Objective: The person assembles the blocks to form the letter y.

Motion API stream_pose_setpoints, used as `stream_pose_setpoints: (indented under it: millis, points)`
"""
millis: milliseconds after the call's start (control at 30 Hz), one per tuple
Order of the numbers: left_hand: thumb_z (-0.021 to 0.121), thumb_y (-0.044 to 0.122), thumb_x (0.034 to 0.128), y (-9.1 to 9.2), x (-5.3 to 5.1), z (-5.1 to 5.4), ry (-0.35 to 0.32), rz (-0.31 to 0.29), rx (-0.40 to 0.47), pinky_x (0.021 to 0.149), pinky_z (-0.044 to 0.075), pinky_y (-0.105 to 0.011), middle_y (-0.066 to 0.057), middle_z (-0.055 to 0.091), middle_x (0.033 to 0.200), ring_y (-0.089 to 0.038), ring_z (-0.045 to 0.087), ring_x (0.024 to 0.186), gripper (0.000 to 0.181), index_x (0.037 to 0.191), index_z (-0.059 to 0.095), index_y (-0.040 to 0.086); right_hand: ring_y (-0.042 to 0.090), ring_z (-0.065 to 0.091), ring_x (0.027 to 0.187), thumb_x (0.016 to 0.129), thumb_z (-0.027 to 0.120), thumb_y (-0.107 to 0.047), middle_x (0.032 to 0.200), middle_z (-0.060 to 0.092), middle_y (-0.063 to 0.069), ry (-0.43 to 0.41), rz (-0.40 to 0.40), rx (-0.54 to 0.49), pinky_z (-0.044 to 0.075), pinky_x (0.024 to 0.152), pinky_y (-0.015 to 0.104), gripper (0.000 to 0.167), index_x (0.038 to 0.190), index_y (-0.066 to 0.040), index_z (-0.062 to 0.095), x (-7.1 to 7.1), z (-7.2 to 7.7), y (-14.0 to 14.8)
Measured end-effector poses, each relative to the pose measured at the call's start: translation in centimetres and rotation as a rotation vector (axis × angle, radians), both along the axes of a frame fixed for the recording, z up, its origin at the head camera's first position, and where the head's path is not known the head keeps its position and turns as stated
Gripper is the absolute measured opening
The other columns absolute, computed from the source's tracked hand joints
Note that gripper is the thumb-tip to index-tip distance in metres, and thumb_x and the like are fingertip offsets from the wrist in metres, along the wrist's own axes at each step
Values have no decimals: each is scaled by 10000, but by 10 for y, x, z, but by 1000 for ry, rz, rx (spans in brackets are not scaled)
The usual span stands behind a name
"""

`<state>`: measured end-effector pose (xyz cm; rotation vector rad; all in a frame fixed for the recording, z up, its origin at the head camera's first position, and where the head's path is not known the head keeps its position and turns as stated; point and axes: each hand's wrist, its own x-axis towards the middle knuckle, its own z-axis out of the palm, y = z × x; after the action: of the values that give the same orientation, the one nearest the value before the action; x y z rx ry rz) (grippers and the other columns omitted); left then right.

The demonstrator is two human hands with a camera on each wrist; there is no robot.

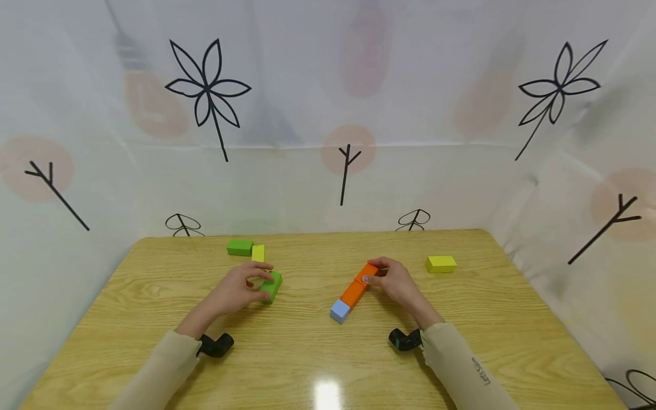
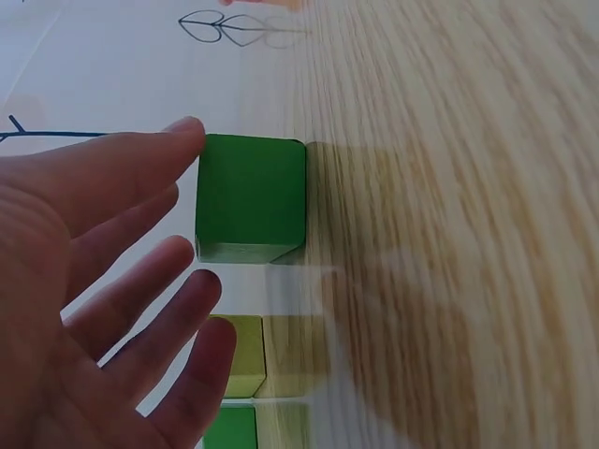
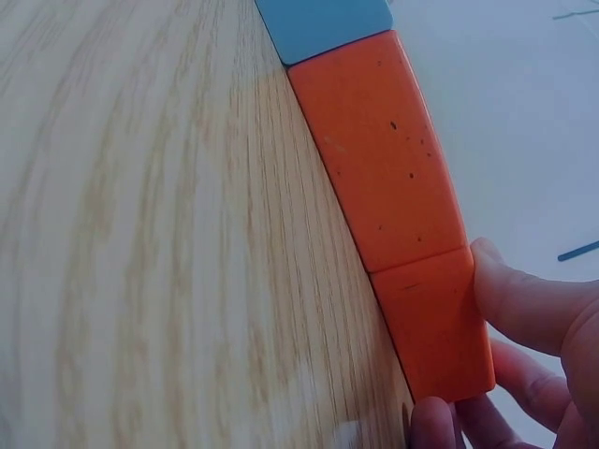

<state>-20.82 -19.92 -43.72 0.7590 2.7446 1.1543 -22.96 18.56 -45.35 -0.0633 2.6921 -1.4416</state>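
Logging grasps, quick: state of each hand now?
Left hand: open, at the nearer green block.
Right hand: holding the farther orange block.

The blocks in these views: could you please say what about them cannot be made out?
Head: near end of the left yellow block, hidden by the left hand.
Left wrist: rest of the rear green block, cut off by the bottom edge.
Right wrist: rest of the blue block, cut off by the top edge.
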Motion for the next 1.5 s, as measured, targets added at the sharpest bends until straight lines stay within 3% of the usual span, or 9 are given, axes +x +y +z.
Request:
stream_pose_setpoints:
  millis: [600,1233,1500]
  points:
    - [793,102,857,-7,-2,-2,-75,-53,21,944,504,-498,-143,494,1464,-376,443,1329,326,1173,724,74,266,592,997,897,756,-129,1170,635,134,-19,-4,-20,508,833,376,457,1315,-15,613,0,2,-2]
    - [817,190,845,-3,0,-2,-66,6,46,885,529,-444,-117,549,1375,-323,535,1210,289,1123,747,152,265,588,1009,908,748,-144,1188,621,134,-26,-14,-12,509,864,399,440,1310,-22,615,3,3,-2]
    - [823,252,842,2,0,-4,-23,28,41,879,523,-451,-68,571,1326,-308,530,1207,245,1076,763,212,268,588,1023,909,748,-149,1195,622,134,-28,-15,-4,507,870,405,445,1315,-24,614,2,3,-3]
